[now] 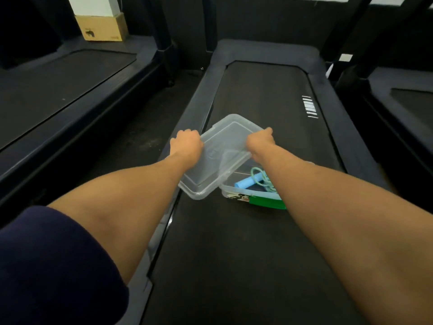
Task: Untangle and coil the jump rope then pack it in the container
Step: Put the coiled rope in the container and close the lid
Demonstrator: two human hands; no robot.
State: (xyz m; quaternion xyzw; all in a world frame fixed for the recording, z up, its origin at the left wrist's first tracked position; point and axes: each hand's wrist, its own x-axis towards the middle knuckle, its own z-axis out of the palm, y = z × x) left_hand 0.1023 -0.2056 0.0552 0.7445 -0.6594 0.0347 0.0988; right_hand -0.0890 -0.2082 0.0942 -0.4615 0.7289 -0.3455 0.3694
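Observation:
A clear plastic container (236,194) with a green label sits on the black treadmill belt (234,242). Inside it lies the jump rope (262,178), pale green cord with a light blue handle (244,182). A clear lid (222,156) is held tilted above the container's left side, partly over it. My left hand (186,143) grips the lid's left edge and my right hand (260,143) grips its right edge. My right forearm hides the container's right part.
The treadmill's side rails (337,127) run along both sides of the belt. Another treadmill (58,85) stands to the left and one more to the right. A cardboard box (102,26) sits at the back left against the wall.

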